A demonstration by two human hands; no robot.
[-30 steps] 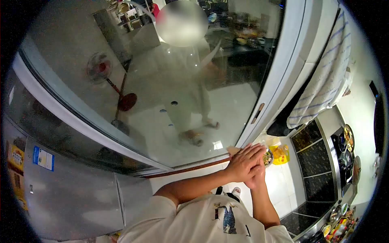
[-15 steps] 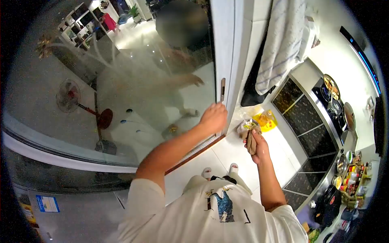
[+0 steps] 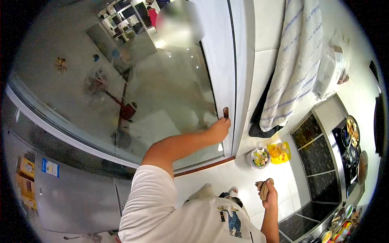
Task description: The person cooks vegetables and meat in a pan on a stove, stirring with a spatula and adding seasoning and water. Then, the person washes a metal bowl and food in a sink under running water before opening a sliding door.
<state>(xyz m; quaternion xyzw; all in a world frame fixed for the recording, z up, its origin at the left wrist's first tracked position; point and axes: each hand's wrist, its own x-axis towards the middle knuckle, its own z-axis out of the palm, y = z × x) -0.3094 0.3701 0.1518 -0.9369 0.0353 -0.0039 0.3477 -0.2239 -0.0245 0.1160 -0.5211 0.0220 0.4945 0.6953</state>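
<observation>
My left hand reaches to the white frame of a sliding glass door, its curled fingers at the lower end of the recessed handle. Lower right, my right hand is closed around a crumpled brown cloth, held in front of my body above the white floor. Part of the cloth sticks out past the fingers.
A lined bin with scraps and a yellow bag are on the floor. A striped towel hangs right of the door. Farther right are a stove and dark cabinets. A grey fridge stands left; a fan shows through the glass.
My hands were together a second ago, then parted. The left has come to the door handle; the right, with the brown cloth, is lower and farther from the bin. The view has shifted.
</observation>
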